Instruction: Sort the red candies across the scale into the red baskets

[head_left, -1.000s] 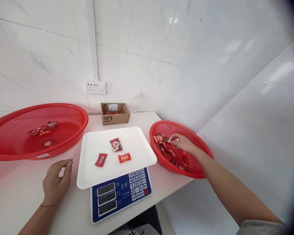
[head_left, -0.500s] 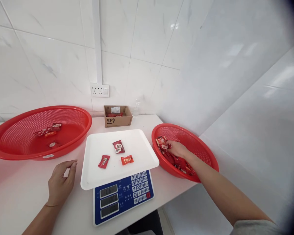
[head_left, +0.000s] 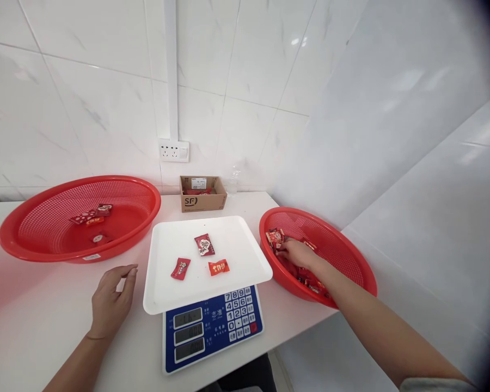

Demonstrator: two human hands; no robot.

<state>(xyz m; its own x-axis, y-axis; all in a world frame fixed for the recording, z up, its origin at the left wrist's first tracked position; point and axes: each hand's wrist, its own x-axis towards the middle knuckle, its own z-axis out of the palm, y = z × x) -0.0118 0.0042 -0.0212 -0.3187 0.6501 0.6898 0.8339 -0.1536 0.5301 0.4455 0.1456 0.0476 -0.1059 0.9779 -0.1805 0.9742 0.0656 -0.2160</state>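
My right hand [head_left: 296, 253] reaches into the right red basket [head_left: 367, 267], its fingers closed on a red-wrapped candy [head_left: 278, 246] among several other packets; the fingertips are partly hidden. My left hand [head_left: 112, 296] hovers or rests beside the weighing tray, thumb and forefinger brought together in a loose ring with nothing seen in them. On the white tray [head_left: 167, 294] lie a dark red packet [head_left: 204, 245], a small red candy [head_left: 181, 269] and an orange-red candy [head_left: 219, 267]. Beneath the tray is a blue digital scale [head_left: 212, 326] with keys and displays.
A wide red basket [head_left: 28, 239] with several packets [head_left: 102, 210] stands at the left. Behind the scale, a small cardboard box [head_left: 204, 203] holds red packets. A clear plastic thing [head_left: 234, 178] is beside it, against the tiled wall. The table's front edge runs below the scale.
The whole view has shifted, so things sit slightly further right. My right hand's fingers have moved a little among the packets in the right basket. My left hand keeps its pose.
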